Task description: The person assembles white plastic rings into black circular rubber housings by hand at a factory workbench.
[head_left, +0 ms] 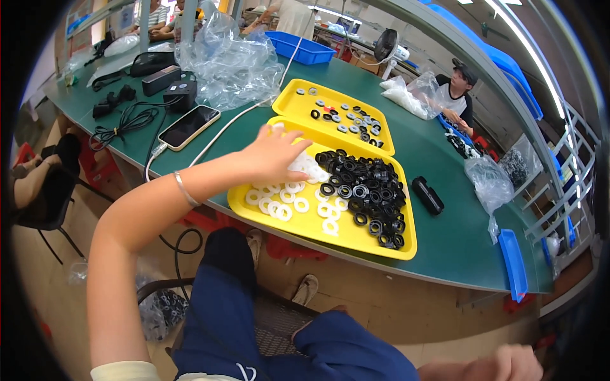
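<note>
My left hand [277, 157] reaches over the left part of the near yellow tray [318, 236], its fingers spread above a heap of white rings [309, 167]. No object shows in its grasp. More flat white rings lie scattered below the palm. Beside them, black rings [375, 184] are piled on the tray's right side. My right hand [508, 365] is low at the right edge, away from the table, with fingers curled and blurred; whether it holds anything is unclear.
Behind stands a second yellow tray [294, 101] with grey and black rings. A phone [189, 127], cables [130, 120] and plastic bags [232, 63] lie left. A black case [427, 195] is right of the near tray; a blue tray [512, 263] sits at the table's edge. A co-worker [459, 89] sits across.
</note>
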`<act>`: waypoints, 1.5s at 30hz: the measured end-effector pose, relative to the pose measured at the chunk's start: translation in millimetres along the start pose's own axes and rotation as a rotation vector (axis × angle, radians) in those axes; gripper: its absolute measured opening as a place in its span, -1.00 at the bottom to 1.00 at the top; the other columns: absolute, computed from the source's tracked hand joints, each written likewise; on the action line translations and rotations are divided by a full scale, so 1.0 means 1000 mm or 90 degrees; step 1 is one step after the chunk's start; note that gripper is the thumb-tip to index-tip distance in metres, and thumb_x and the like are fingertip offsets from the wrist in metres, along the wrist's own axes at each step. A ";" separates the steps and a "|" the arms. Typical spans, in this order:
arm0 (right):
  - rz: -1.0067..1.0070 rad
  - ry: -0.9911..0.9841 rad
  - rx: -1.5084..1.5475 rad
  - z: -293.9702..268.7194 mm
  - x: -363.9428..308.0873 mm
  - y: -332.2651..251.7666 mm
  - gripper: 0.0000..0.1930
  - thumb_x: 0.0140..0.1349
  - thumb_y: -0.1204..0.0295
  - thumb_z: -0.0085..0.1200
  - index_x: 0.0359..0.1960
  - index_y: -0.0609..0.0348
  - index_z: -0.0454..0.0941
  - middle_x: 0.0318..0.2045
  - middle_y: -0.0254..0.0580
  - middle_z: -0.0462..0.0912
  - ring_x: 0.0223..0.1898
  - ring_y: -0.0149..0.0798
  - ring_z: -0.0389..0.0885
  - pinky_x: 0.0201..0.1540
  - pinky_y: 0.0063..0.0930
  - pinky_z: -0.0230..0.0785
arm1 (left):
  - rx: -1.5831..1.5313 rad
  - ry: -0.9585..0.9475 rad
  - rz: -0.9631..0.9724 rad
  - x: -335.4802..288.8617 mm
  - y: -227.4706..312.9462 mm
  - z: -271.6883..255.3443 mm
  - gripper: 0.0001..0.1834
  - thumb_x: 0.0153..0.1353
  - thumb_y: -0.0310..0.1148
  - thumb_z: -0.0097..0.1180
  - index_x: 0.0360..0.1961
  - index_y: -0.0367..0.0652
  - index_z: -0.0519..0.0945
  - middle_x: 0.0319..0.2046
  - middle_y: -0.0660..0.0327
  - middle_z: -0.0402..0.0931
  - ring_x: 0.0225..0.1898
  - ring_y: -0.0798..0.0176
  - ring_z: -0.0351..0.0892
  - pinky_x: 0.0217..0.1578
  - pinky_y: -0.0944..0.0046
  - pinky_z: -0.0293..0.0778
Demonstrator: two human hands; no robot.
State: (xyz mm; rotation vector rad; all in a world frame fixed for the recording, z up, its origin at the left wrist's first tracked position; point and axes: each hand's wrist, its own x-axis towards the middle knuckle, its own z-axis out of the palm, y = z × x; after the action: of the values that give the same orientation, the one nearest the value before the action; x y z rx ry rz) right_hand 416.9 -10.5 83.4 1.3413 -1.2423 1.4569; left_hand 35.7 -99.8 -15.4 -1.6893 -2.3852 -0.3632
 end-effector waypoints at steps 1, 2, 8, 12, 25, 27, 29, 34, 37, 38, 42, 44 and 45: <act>0.141 0.102 -0.063 -0.003 -0.012 -0.011 -0.91 0.20 0.44 -0.02 -0.34 0.19 0.46 -0.44 -0.11 0.57 -0.49 -0.30 0.54 -0.45 -0.45 0.34 | 0.079 0.011 -0.007 -0.011 -0.003 -0.005 -0.20 0.14 0.15 0.05 0.24 -0.22 0.27 0.20 -0.10 0.23 0.28 -0.24 0.06 0.24 -0.16 -0.03; 0.284 0.208 -0.122 -0.004 -0.025 -0.021 -0.86 0.16 0.45 0.01 -0.51 0.18 0.38 -0.44 -0.12 0.50 -0.50 -0.38 0.46 -0.46 -0.56 0.25 | 0.045 0.019 -0.020 -0.029 -0.006 -0.012 -0.23 0.18 0.13 0.02 0.25 -0.20 0.27 0.25 -0.09 0.16 0.32 -0.28 -0.04 0.27 -0.22 -0.18; 1.179 0.182 -0.737 0.034 -0.128 -0.111 -0.76 0.17 0.49 -0.06 -0.17 0.36 0.51 -0.32 -0.07 0.61 -0.25 -0.23 0.60 -0.21 -0.39 0.44 | 0.123 0.270 0.045 -0.213 0.023 -0.066 -0.44 0.04 -0.39 0.19 0.11 -0.20 0.34 0.14 0.08 0.29 0.20 -0.01 0.14 0.19 0.03 0.03; 1.270 0.234 -0.658 0.070 -0.182 -0.155 -0.73 0.18 0.45 -0.05 -0.14 0.36 0.50 -0.28 -0.03 0.61 -0.21 -0.19 0.59 -0.16 -0.35 0.41 | -0.022 0.198 -0.469 -0.388 0.022 -0.036 -0.56 0.17 -0.38 0.09 0.04 -0.27 0.27 0.07 -0.07 0.19 0.15 0.07 0.13 0.19 0.10 0.06; 1.379 0.348 -0.675 0.201 -0.289 -0.150 -0.63 0.22 0.31 -0.05 -0.05 0.36 0.46 -0.17 0.08 0.59 -0.07 -0.06 0.53 0.00 -0.23 0.31 | -0.313 -0.275 -0.859 -0.407 0.036 -0.012 -0.66 0.17 -0.28 0.17 -0.57 -0.35 0.45 -0.80 0.26 0.33 -0.83 0.35 0.36 -0.79 0.29 0.34; 1.401 0.361 -0.675 0.169 -0.294 -0.169 -0.61 0.22 0.29 -0.05 -0.04 0.36 0.46 -0.15 0.10 0.59 -0.04 -0.04 0.52 0.03 -0.21 0.30 | -0.232 -0.296 -0.853 -0.397 0.042 -0.014 -0.65 0.18 -0.27 0.14 -0.57 -0.37 0.47 -0.82 0.17 0.34 -0.82 0.29 0.38 -0.74 0.20 0.35; 1.424 0.442 -0.657 0.149 -0.276 -0.140 -0.66 0.20 0.35 -0.05 -0.09 0.36 0.48 -0.21 0.05 0.61 -0.11 -0.11 0.55 -0.05 -0.25 0.33 | -0.151 -0.324 -0.788 -0.412 0.038 -0.006 -0.65 0.18 -0.26 0.12 -0.55 -0.38 0.49 -0.82 0.00 0.37 -0.78 0.08 0.45 -0.66 0.08 0.35; 1.524 0.565 -0.711 0.155 -0.256 -0.123 -0.81 0.10 0.53 -0.03 -0.30 0.36 0.57 -0.45 -0.08 0.65 -0.36 -0.31 0.61 -0.32 -0.32 0.43 | -0.103 -0.322 -0.761 -0.406 0.039 -0.016 -0.65 0.19 -0.25 0.11 -0.53 -0.39 0.50 -0.76 -0.13 0.38 -0.71 -0.13 0.44 -0.61 0.01 0.31; 1.540 0.425 -0.808 0.163 -0.285 -0.143 -0.83 0.11 0.44 -0.03 -0.32 0.29 0.48 -0.52 -0.01 0.60 -0.43 -0.07 0.57 -0.35 -0.19 0.40 | -0.113 -0.308 -0.743 -0.400 0.040 -0.016 -0.65 0.20 -0.23 0.10 -0.52 -0.37 0.49 -0.72 -0.16 0.40 -0.65 -0.24 0.43 -0.59 -0.04 0.31; 1.534 0.408 -0.807 0.165 -0.291 -0.146 -0.81 0.12 0.36 -0.05 -0.31 0.21 0.37 -0.55 0.04 0.55 -0.44 0.17 0.55 -0.34 -0.11 0.38 | -0.114 -0.322 -0.754 -0.396 0.039 -0.019 -0.65 0.21 -0.23 0.10 -0.52 -0.36 0.49 -0.72 -0.17 0.40 -0.64 -0.25 0.44 -0.59 -0.05 0.31; 1.500 0.428 -0.786 0.176 -0.327 -0.181 -0.80 0.14 0.34 -0.03 -0.29 0.22 0.43 -0.54 0.07 0.57 -0.44 0.15 0.57 -0.35 -0.11 0.38 | -0.112 -0.358 -0.754 -0.406 0.034 -0.013 -0.67 0.20 -0.21 0.10 -0.48 -0.32 0.49 -0.68 -0.17 0.44 -0.57 -0.27 0.48 -0.53 -0.09 0.37; 1.421 0.497 -0.771 0.177 -0.316 -0.173 -0.78 0.17 0.30 -0.04 -0.31 0.21 0.47 -0.55 0.07 0.58 -0.47 0.14 0.56 -0.39 -0.11 0.37 | -0.104 -0.364 -0.762 -0.413 0.035 -0.011 -0.69 0.19 -0.21 0.10 -0.46 -0.29 0.50 -0.66 -0.17 0.47 -0.55 -0.27 0.50 -0.49 -0.11 0.42; 1.382 0.529 -0.761 0.178 -0.312 -0.168 -0.77 0.18 0.29 -0.05 -0.31 0.20 0.50 -0.55 0.07 0.58 -0.49 0.14 0.56 -0.40 -0.10 0.37 | -0.088 -0.365 -0.749 -0.417 0.038 -0.010 -0.70 0.18 -0.21 0.10 -0.44 -0.28 0.50 -0.64 -0.17 0.48 -0.54 -0.28 0.51 -0.48 -0.11 0.42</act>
State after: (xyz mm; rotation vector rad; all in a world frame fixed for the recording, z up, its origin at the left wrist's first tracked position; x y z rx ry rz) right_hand 661.2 -126.0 -206.6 -1.8645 -2.1153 1.2665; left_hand 209.0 -464.3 -126.8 -0.1872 -3.6183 -0.1879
